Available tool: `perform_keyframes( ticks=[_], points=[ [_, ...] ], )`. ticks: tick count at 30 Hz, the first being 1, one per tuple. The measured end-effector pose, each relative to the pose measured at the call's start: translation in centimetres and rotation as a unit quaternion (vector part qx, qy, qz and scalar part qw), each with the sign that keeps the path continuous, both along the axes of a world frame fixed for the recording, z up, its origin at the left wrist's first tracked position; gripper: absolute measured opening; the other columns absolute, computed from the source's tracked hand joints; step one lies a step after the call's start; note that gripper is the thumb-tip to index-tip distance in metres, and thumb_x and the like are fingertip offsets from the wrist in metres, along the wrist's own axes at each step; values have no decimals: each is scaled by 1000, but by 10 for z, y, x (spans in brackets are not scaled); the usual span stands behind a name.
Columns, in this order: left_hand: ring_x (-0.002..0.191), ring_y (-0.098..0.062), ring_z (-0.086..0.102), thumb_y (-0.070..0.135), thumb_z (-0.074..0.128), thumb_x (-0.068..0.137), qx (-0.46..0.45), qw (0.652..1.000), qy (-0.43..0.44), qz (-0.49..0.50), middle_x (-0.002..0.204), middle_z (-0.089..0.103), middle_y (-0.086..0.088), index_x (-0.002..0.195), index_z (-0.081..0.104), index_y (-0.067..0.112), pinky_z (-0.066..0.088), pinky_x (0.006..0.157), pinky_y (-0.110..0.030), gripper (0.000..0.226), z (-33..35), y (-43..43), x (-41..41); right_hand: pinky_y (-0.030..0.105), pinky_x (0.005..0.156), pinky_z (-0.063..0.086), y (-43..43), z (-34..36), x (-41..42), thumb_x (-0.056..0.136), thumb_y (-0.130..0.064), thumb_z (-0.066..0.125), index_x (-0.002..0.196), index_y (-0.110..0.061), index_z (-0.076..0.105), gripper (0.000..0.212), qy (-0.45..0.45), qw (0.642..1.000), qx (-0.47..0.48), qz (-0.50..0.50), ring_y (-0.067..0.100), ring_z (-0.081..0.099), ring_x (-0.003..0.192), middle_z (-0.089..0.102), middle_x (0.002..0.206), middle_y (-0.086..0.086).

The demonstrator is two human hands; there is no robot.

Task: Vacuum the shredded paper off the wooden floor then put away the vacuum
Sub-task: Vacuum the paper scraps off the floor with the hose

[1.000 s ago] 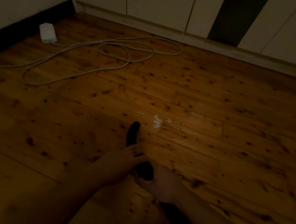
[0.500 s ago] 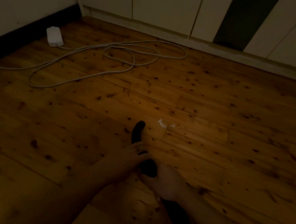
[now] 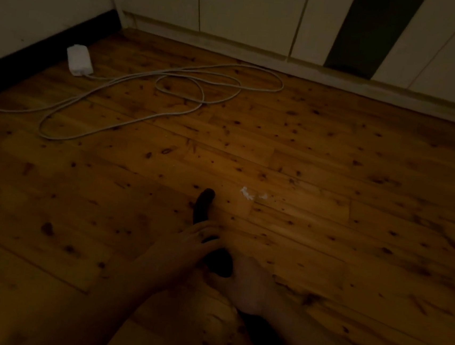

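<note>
Since a second ago the shredded paper [image 3: 247, 194] is looking thinner, its pale clump reduced to a few scraps, while we are keeping much the same grip. Our wooden floor [image 3: 333, 154] is filling most of the view, its knotty boards lying under dim light. White cabinet doors [image 3: 250, 13] are standing along the far edge. A pale cable [image 3: 173, 83] is lying in loose loops over the far-left boards. We are holding the dark vacuum [image 3: 203, 206] low over the floor, its curved nozzle pointing away from us. Our right hand [image 3: 248, 285] is wrapping around the thicker body, and our left hand [image 3: 195, 238] is curling its fingers over the nozzle ahead of it. A white power adapter [image 3: 79, 59] is sitting at the cable's end, beside the dark skirting board [image 3: 37, 62]. The paper scraps are lying on the boards just right of the nozzle tip, not touching it.
</note>
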State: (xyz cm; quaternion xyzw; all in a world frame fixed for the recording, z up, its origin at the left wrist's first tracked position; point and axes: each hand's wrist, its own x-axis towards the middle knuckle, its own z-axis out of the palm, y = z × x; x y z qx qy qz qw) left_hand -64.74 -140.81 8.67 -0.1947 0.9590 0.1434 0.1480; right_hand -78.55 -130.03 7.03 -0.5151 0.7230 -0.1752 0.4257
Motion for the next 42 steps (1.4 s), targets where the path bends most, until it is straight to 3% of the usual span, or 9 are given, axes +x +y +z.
perform_keyframes(
  ticks=[4,7,12,18,21,25,30,38,42],
  points=[
    [149,-12,-5,0,47,95,15,1000,13,-17,161,10,6,151,22,28,41,105,-34,67,-4,0,-9,29,71,51,8,-2,-3,87,-55,59,125,-36,50,43,24,999,-1,-30,8,62,83,65,103,-11],
    [149,-11,-5,6,46,98,22,999,27,-26,161,10,6,151,22,29,41,104,-32,63,-5,3,-17,26,68,50,14,-4,-8,87,-57,58,131,-36,47,50,34,998,-6,-45,7,61,78,66,106,-8],
    [149,-11,-5,4,46,98,41,997,37,-45,161,7,7,152,20,29,33,113,-36,65,-6,8,-26,25,63,50,24,-6,-17,86,-58,56,127,-35,48,48,34,997,4,-70,7,56,63,68,98,-7],
    [149,-10,-6,1,46,96,46,995,39,-74,160,8,9,151,21,30,41,106,-37,66,-4,12,-39,23,54,41,33,-4,-24,87,-60,56,116,-32,52,41,61,994,29,-90,4,55,58,64,81,-10],
    [149,-12,-6,2,46,96,44,994,39,-90,159,11,6,149,25,27,40,107,-40,63,-5,13,-46,27,62,49,35,0,-29,86,-62,55,114,-33,53,40,60,993,43,-95,10,62,67,67,87,-8],
    [149,-13,-8,6,45,99,30,994,14,-103,160,7,6,150,21,27,38,108,-40,61,-2,13,-54,26,61,45,35,5,-32,87,-63,53,114,-33,51,41,64,992,50,-96,10,61,73,64,89,-10],
    [149,-15,-3,24,52,99,5,991,1,-132,160,8,8,150,19,25,38,108,-45,62,-4,10,-56,33,68,52,35,-1,-31,83,-68,54,111,-33,54,45,74,991,55,-97,10,62,76,66,92,-10],
    [139,-19,24,21,53,95,-21,986,17,-166,147,32,0,139,34,20,49,90,-36,48,2,10,-64,33,71,53,36,5,-28,83,-65,54,111,-29,54,46,81,990,72,-91,14,64,78,67,94,-7],
    [131,-17,32,25,52,96,-40,981,19,-189,142,36,2,137,37,21,36,78,-27,45,5,4,-62,29,65,52,32,10,-24,84,-58,58,109,-31,55,38,59,992,72,-86,8,59,62,68,87,-6]
  ],
)
